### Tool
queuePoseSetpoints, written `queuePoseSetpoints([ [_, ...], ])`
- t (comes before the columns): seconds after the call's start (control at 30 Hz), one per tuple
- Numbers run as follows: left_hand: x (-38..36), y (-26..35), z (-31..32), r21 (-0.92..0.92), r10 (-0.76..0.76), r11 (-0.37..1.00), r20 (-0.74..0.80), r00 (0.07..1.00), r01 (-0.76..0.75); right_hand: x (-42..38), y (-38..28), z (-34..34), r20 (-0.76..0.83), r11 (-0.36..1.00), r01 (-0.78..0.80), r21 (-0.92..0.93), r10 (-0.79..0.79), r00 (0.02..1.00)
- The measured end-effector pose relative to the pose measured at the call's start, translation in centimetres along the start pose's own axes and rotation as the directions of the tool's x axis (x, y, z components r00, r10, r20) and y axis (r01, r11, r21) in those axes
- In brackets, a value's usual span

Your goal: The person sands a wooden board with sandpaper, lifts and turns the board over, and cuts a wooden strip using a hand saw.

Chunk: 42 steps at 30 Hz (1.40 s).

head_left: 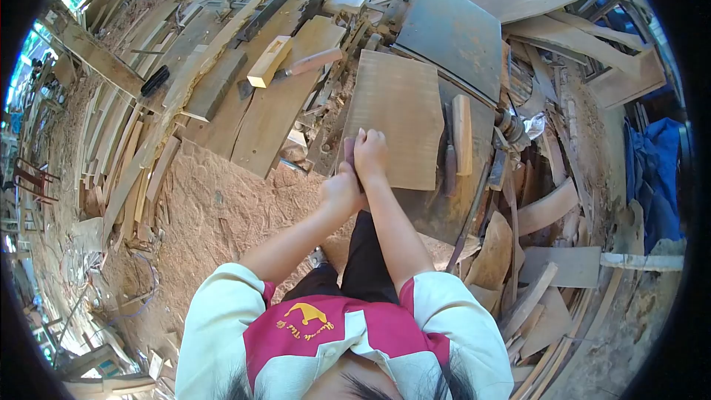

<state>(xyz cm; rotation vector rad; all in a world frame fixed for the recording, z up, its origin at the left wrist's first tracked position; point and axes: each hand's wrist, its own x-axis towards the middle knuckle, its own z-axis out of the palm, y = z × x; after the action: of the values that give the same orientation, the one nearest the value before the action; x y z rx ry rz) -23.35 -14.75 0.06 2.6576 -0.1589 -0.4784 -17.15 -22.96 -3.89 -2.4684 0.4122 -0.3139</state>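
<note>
My left hand (341,191) and my right hand (371,154) are close together at the near left edge of a flat brown board (400,118). Both have their fingers closed round a narrow dark reddish-brown piece (349,151), which is mostly covered by the hands. The board lies on a work surface. To its right are a light wooden block (462,135) and a dark-handled tool (449,159). Beyond my hands, on planks to the left, rest a yellowish wooden block (270,61) and a tool with a wooden handle (315,61).
A bluish-grey metal plate (452,37) stands behind the board. A toothed saw blade (314,6) rises from the planks at the back. Stacked timber (133,155) fills the left, sawdust (215,215) covers the ground, and a blue tarp (658,178) hangs right.
</note>
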Motion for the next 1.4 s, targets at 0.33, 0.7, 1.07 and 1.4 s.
queuePoseSetpoints([
  [0.33,1.4,0.7,-1.0,0.054,-0.072,0.997,0.191,0.979,0.063,0.8,0.1,0.1,0.052,0.997,-0.03,-0.077,0.034,0.998],
  [0.7,17.2,3.7,-4.2,0.072,-0.055,0.996,0.088,0.995,0.049,17.7,0.7,3.9,0.002,0.997,-0.063,-0.033,0.063,0.998],
  [1.07,30.6,8.3,-6.5,0.173,0.007,0.985,-0.068,0.998,0.005,32.6,0.9,4.4,0.026,0.998,-0.054,-0.044,0.055,0.998],
  [1.4,23.6,9.1,-3.6,0.137,-0.039,0.99,-0.048,0.998,0.046,25.8,2.8,2.3,-0.031,0.999,-0.002,-0.035,0.001,1.0],
])
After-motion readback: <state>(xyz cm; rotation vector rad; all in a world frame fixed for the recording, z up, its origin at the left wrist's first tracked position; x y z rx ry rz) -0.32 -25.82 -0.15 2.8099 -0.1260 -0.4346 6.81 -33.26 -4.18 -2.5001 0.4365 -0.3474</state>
